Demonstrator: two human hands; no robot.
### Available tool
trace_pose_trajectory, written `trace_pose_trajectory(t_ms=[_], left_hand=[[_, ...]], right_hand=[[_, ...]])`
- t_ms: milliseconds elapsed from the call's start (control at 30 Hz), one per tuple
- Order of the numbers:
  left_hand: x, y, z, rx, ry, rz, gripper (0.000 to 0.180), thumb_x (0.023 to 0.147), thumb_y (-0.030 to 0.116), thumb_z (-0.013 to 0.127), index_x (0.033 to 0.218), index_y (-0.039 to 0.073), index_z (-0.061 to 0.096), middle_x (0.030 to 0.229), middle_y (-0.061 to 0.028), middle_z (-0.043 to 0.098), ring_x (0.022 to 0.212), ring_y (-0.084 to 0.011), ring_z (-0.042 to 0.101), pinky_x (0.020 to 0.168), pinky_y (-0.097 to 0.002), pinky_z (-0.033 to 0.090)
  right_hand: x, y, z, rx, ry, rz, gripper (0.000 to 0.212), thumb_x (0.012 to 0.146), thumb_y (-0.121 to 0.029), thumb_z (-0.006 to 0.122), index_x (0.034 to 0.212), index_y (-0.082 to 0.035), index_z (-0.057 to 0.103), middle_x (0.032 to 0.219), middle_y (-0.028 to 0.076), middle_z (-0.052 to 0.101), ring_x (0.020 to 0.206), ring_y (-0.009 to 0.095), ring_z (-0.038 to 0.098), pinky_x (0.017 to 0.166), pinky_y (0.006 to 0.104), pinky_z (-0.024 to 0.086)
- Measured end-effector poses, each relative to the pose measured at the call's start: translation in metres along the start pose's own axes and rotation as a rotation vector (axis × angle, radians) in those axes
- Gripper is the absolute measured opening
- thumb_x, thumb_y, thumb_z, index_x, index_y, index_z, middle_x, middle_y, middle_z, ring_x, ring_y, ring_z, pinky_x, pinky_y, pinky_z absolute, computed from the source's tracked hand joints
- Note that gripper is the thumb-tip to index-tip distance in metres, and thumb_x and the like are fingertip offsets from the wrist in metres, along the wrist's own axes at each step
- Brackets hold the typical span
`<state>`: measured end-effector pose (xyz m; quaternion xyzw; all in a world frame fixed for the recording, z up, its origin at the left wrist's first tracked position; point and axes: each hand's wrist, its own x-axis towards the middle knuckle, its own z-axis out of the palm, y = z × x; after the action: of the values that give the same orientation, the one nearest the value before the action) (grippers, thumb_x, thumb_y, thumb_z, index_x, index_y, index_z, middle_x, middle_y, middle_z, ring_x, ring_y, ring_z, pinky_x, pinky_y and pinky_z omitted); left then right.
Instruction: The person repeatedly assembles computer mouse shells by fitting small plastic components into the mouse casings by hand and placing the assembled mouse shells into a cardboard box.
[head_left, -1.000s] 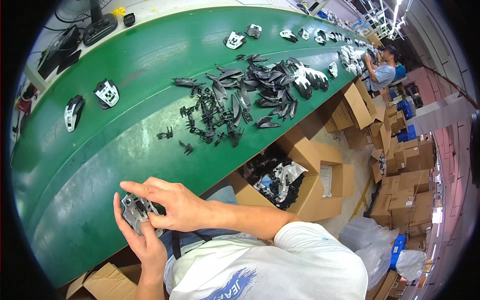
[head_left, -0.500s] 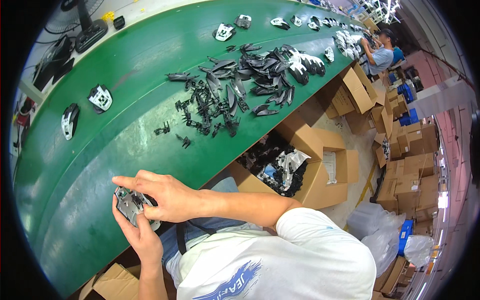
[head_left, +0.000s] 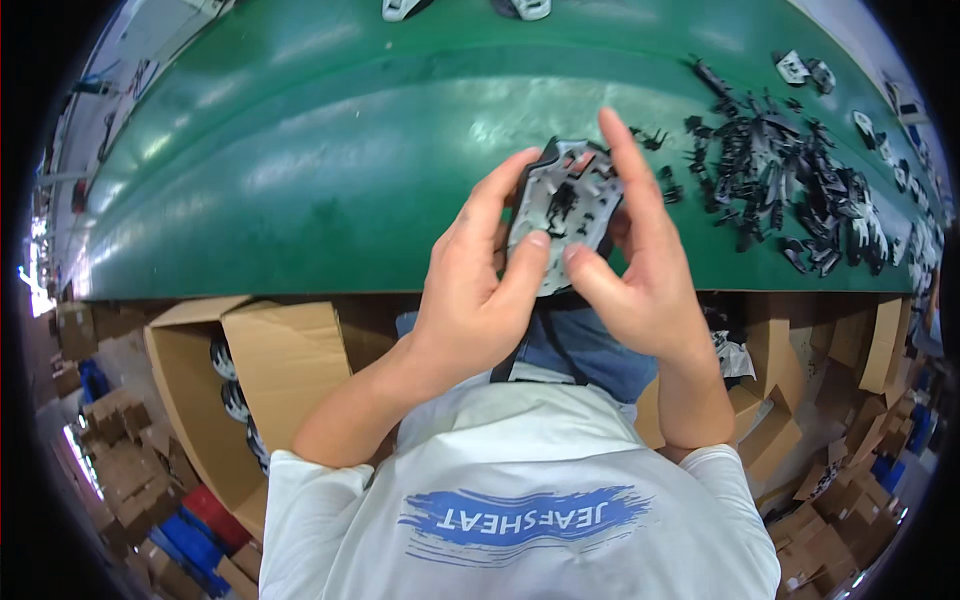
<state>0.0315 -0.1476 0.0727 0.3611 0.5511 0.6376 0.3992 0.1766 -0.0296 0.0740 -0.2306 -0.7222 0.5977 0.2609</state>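
Note:
A grey-white and black computer mouse shell [head_left: 540,210] is held between my two hands over the table's near edge, its hollow inner side facing up. Small black plastic pieces [head_left: 562,203] sit in its middle. My left hand [head_left: 470,285] wraps the shell's left side, with the thumb pressed on the inner face. Along the right side, my right hand [head_left: 650,270] grips with its thumb at the lower edge, while its index finger stretches up past the shell. The undersides of the shell and the other fingertips are hidden.
Black plastic parts are heaped on the green table [head_left: 330,180] at the right. Two white-and-black shells [head_left: 402,9] lie at the far edge. An open cardboard box [head_left: 285,350] with shells stands below at left; another box [head_left: 775,350] is at right.
My view has swung left, so the parts heap now appears farther right. My right hand has moved from over the shell to its right side. The shell's inner face is less covered.

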Motion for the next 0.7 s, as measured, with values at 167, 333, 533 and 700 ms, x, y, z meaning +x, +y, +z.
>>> trace_pose_trajectory(t_ms=[167,333,533,700], left_hand=[[-0.001,-0.001,-0.008,0.081,0.004,0.030,0.064,0.102,-0.004,0.058,0.163,-0.006,0.039,0.145,-0.0233,0.063,0.122,-0.0264,0.071,0.103,-0.0371,0.057],[-0.002,-0.009,-0.018,0.272,-0.077,-0.095,0.065,0.100,-0.006,0.054,0.164,-0.005,0.037,0.153,-0.0186,0.061,0.134,-0.0227,0.065,0.115,-0.0373,0.050],[-0.004,-0.017,-0.020,0.273,-0.026,-0.095,0.066,0.098,-0.005,0.055,0.162,-0.003,0.039,0.150,-0.0187,0.063,0.131,-0.0235,0.067,0.113,-0.0379,0.051],[0.002,-0.006,-0.020,0.399,-0.114,-0.120,0.067,0.096,0.000,0.059,0.161,-0.001,0.042,0.139,-0.0201,0.069,0.125,-0.0269,0.070,0.110,-0.0388,0.053]], right_hand=[[0.003,0.014,0.014,-0.119,0.034,-0.097,0.095,0.087,0.006,0.064,0.174,-0.002,0.028,0.153,0.019,0.055,0.134,0.027,0.061,0.113,0.0388,0.050],[0.000,0.020,0.019,-0.278,0.038,-0.167,0.091,0.089,0.003,0.067,0.172,-0.001,0.031,0.142,0.024,0.062,0.128,0.032,0.065,0.107,0.0402,0.054],[-0.007,0.022,0.025,-0.020,0.034,0.156,0.086,0.090,0.000,0.069,0.169,-0.001,0.035,0.152,0.024,0.058,0.126,0.032,0.070,0.104,0.0394,0.057],[-0.010,0.033,0.022,-0.156,0.062,0.011,0.082,0.089,-0.001,0.069,0.165,0.000,0.038,0.155,0.023,0.056,0.127,0.032,0.070,0.105,0.0394,0.057]])
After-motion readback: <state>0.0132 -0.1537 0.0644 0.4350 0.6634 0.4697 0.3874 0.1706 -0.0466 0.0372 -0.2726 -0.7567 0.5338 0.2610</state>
